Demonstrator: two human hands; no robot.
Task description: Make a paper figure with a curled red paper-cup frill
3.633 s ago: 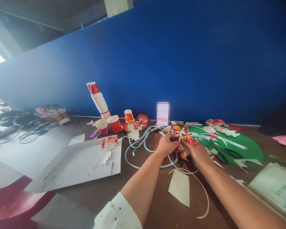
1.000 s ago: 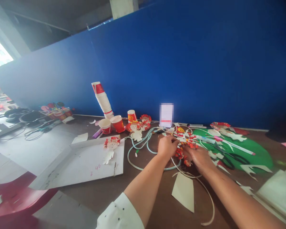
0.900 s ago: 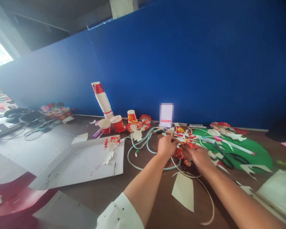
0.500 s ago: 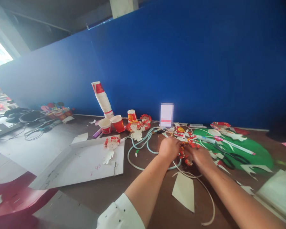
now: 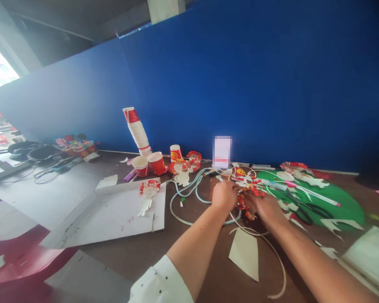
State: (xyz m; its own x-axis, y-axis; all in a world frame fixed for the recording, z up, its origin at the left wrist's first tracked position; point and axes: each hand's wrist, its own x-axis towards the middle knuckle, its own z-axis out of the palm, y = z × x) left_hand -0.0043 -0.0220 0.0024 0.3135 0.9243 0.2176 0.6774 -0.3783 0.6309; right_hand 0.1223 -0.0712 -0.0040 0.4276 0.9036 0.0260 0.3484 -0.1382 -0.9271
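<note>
My left hand (image 5: 225, 196) is closed at the left side of a red-and-white cut-paper craft (image 5: 245, 206), its fingertips pressed to the paper. From the right, my right hand (image 5: 267, 207) curls against the same craft; most of its fingers are hidden. The craft has curled, fringed red strips like those cut from a printed paper cup. Just beyond my hands lie red and white paper scraps (image 5: 241, 172). A pale strip (image 5: 279, 261) curves over the table, beside a cream paper piece (image 5: 244, 254).
Paper cups (image 5: 157, 163) and a leaning cup stack (image 5: 140, 134) stand before a blue partition (image 5: 240, 75). A paper doll (image 5: 148, 193) lies on white cardboard (image 5: 113, 214). A pale blue cable (image 5: 177, 214) loops leftward. Black scissors (image 5: 303, 210) and a marker (image 5: 322, 198) rest on green sheet (image 5: 347, 206).
The view has shifted very slightly. Both hands stay at the same spot on the craft, with no clear movement.
</note>
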